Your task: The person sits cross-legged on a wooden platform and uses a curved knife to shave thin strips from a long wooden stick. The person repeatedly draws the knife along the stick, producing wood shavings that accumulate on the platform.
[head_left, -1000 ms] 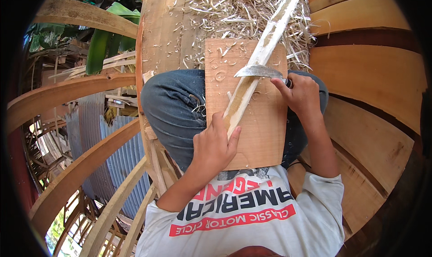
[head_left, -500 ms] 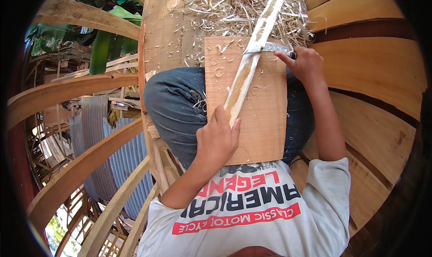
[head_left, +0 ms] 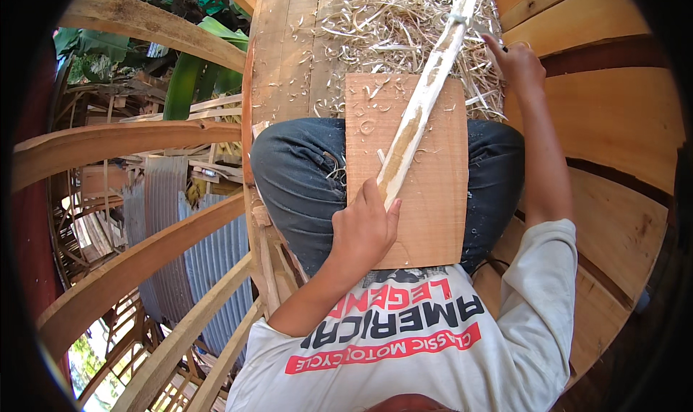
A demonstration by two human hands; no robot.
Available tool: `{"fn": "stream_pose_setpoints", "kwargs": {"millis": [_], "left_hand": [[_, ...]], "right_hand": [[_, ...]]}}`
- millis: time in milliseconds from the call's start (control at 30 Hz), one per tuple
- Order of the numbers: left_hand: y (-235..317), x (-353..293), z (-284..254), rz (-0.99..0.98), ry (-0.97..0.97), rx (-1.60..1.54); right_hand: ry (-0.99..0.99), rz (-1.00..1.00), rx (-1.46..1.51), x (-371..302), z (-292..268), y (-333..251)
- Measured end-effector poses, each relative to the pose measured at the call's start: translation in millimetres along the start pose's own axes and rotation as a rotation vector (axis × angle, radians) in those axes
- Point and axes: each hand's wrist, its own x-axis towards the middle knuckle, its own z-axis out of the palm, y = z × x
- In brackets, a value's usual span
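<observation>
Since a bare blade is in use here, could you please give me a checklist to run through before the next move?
1. Left hand grips the near end of the long, pale wooden strip: ok.
2. Left hand clear of the curved grey metal knife: ok, the blade is near the strip's far part.
3. Right hand closed on the knife's handle: ok, though the hand hides most of it.
4. Flat, brown rectangular wooden board under the strip: ok.
5. Board free of thin, pale wood shavings: not ok, several lie on it.
6. Blade edge touching the strip: cannot tell, too small.
</observation>
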Motion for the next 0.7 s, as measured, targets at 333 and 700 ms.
{"fn": "stream_pose_setpoints", "kwargs": {"millis": [333, 700], "left_hand": [[-11, 1, -16, -0.065, -0.149, -0.186], [-37, 9, -26, -0.305, -0.399, -1.174]], "right_hand": [[-0.131, -0.041, 0.288, -30, -17, -22], [-0.076, -0.35, 0.623, -143, 5, -54]]}}
